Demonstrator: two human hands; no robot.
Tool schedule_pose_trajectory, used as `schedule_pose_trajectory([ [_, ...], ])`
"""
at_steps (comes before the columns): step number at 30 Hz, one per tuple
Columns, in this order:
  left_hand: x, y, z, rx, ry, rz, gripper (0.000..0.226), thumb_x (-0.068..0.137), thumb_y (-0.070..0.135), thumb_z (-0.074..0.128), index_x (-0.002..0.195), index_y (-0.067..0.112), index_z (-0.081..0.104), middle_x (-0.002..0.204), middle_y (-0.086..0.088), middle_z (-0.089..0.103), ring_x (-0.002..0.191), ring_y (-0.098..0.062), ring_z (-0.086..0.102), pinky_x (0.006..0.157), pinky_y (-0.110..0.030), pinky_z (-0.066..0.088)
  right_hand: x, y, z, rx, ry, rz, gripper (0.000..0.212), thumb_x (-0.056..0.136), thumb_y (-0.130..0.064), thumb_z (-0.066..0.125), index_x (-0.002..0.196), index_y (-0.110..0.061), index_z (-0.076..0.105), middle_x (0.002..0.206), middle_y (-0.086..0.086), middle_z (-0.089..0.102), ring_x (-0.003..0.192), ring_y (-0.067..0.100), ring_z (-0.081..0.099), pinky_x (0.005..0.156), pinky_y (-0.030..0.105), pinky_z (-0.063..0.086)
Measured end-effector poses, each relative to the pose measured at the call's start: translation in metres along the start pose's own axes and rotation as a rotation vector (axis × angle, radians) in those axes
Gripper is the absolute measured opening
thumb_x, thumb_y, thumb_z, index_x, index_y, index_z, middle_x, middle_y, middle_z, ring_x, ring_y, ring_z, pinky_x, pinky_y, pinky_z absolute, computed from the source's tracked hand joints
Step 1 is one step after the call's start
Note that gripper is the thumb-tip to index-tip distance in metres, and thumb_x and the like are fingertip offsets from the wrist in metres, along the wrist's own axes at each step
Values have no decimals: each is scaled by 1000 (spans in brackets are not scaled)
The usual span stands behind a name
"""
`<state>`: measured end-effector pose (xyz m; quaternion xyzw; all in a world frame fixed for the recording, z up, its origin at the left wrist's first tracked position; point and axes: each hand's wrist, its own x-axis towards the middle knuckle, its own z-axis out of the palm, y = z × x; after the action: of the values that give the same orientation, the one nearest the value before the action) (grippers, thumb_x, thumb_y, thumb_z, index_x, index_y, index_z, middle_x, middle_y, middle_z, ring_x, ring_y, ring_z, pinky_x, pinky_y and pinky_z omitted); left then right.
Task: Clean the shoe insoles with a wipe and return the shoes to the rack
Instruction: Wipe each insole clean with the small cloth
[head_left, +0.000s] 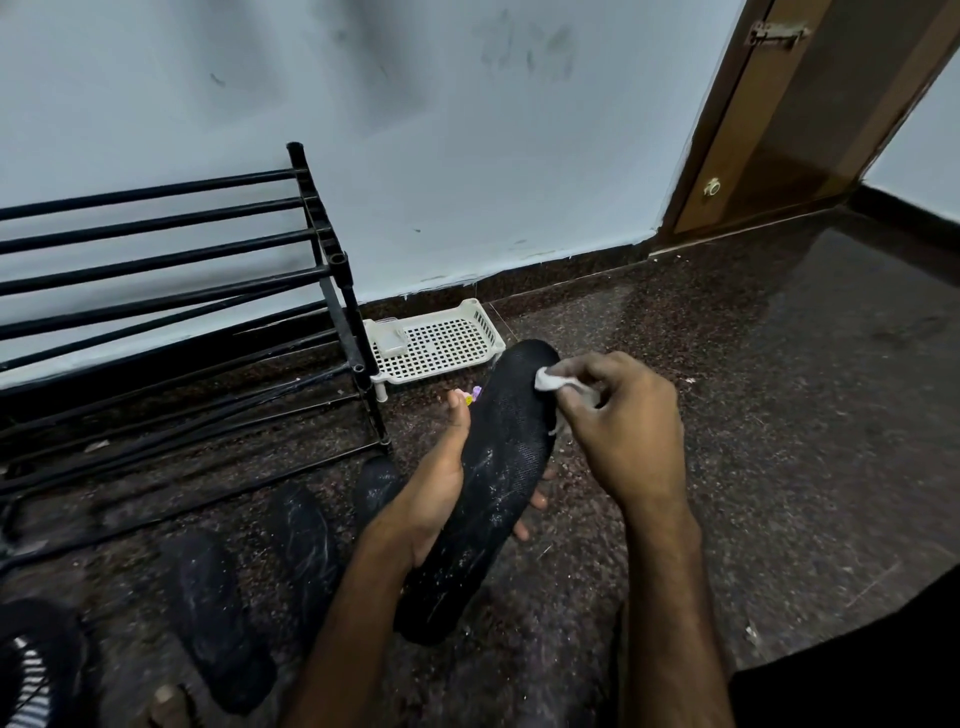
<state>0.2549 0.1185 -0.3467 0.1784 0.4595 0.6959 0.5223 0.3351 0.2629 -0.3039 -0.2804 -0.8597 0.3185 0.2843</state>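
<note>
Insole of black mesh fabric (501, 457), long, flat and dusted with pale specks, sits slanted across the middle of the frame, its toe end pointing up and to the right, held clear of the floor. The left hand (431, 493) cradles it from below. The thumb lies along the left edge and the fingertips show past the right edge, so that grip is clamped on the insole. The right hand (618, 421) reaches in from the right, its grip pinched together on a crumpled white wipe (551, 378) pressed to the insole's toe end.

Lower left of the held one, two more dark insoles (306, 540) lie side by side on the floor. A black shoe with white stripes (31, 670) is cut off by the lower left corner.

The black tubular shoe rack (171, 291) stands at the left of the frame against the wall. Just right of it, a white perforated plastic tray (441, 343) rests on the floor by the skirting, with a small clear box (390, 340) at its left end.

All around lies the dark speckled stone floor (753, 364), polished and reflective. Above it rises the pale blue wall (415, 130), smudged with grey marks, and a brown wooden door (769, 156) with a metal latch fills the upper right.
</note>
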Motion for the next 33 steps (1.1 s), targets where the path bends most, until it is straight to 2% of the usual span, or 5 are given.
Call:
schedule_pose_trajectory([
  [7,5,-3,-6,3,71,25,90,92,70,9,127,6,60,90,-18,71,69,-27,67,54,-38,58,-5,9,-4,59,-513,60,9,80,-26,80,84,-34,77,87,-16,73,70,5,66,70,38,57],
  [13,7,-2,-4,-72,90,55,90,91,73,13,119,8,68,97,-25,70,75,-31,66,58,-41,57,-1,-5,6,48,-312,-81,17,78,-20,75,84,-35,76,86,-17,68,70,2,61,68,33,53],
  [17,6,1,-12,-45,112,59,90,90,75,12,132,11,60,112,-25,69,79,-32,69,62,-41,59,-7,-5,6,22,-549,27,14,79,-22,76,84,-36,77,78,-14,72,65,11,66,66,40,57],
  [23,6,-1,-10,-122,87,4,96,85,79,15,124,6,64,101,-24,70,76,-33,69,58,-46,59,-4,-2,12,67,-75,68,6,86,-29,74,92,-32,75,96,-16,68,79,-3,61,68,23,51],
  [33,2,-3,-8,-199,-52,-18,96,85,80,12,121,11,69,113,-27,62,81,-35,65,65,-50,58,-6,0,27,416,48,267,11,87,-10,71,89,-20,76,79,-4,73,52,-6,58,44,10,43],
])
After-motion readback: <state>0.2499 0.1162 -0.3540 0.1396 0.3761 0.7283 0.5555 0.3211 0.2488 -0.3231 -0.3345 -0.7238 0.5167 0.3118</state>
